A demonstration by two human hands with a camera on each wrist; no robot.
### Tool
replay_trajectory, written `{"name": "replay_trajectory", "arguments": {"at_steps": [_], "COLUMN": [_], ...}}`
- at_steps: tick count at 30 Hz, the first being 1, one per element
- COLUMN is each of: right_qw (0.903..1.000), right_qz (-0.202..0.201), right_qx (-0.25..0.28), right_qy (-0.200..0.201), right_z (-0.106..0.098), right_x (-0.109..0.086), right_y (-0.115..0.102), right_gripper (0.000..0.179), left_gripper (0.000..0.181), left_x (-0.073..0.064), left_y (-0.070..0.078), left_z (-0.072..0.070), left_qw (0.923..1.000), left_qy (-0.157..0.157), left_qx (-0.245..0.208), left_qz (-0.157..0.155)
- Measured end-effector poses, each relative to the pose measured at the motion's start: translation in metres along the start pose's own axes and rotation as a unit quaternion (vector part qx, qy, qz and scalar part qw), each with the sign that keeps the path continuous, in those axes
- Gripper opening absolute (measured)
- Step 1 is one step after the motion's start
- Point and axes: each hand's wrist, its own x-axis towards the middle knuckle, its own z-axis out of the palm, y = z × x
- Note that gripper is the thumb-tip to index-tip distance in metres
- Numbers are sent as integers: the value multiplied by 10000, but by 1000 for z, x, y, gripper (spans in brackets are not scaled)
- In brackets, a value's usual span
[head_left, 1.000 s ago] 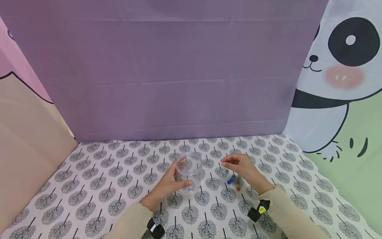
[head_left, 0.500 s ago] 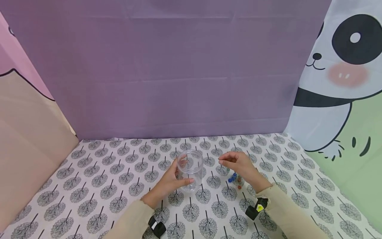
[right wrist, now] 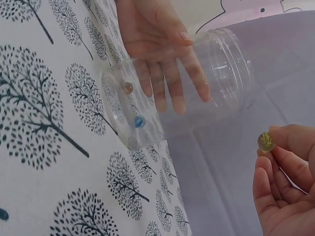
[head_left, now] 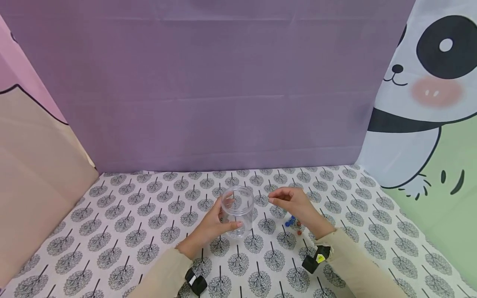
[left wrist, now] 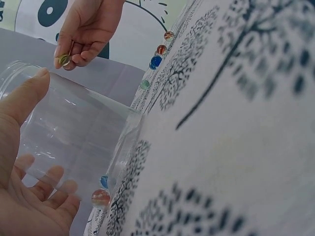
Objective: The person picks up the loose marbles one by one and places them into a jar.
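Note:
My left hand (head_left: 214,225) grips a clear open jar (head_left: 239,207) from its left side, thumb in front and fingers behind. The jar stands upright on the cloth. A blue marble (right wrist: 140,121) and an orange-brown marble (right wrist: 128,88) show through its clear wall near the base. To the right of the rim, above the table, my right hand (head_left: 294,205) pinches a marble (right wrist: 266,141) with a yellow-green swirl between thumb and fingertip. Below that hand are blue marbles (head_left: 290,221) and a red-orange marble (head_left: 299,232); the hand hides part of this group. A pale green marble (left wrist: 144,84) also lies there.
A white cloth (head_left: 149,248) printed with grey trees covers the table. A purple backdrop (head_left: 223,95) rises behind its far edge. At the right hangs a panda-print curtain (head_left: 421,124), at the left a beige and pink one (head_left: 37,165).
My right hand has moved slightly left and up toward the jar, still pinching the marble. My left hand keeps its grip on the jar. The head view has shifted a little.

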Motion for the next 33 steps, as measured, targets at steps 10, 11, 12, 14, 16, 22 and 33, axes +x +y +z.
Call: {"name": "replay_trajectory", "arguments": {"at_steps": [10,11,12,14,16,22,33], "right_qw": [9996,9994,9994,9994,9994,9987,9993], "right_qz": [-283,-326,-313,-308,-313,-462,-295], "right_qx": [-63,-69,-56,-44,-79,54,-119], "right_qy": [-61,-93,-102,-129,-142,-214,-202], "right_z": [3,3,4,4,5,9,15], "right_x": [1,1,1,2,2,4,5], "right_y": [-5,-6,-6,-7,-8,-11,-20], "right_gripper": [19,20,20,22,24,27,22], "left_gripper": [92,92,92,92,92,94,93], "left_x": [0,0,0,-1,-1,-1,-2], "left_y": [1,1,1,0,0,1,2], "left_z": [1,1,1,1,1,1,1], "left_qw": [10000,9999,9999,9999,9999,9999,9999], "left_qy": [2,5,4,20,28,23,31], "left_qx": [-43,-53,-59,-99,-116,-95,-86], "left_qz": [-79,-86,-91,-122,-105,-58,-67]}}
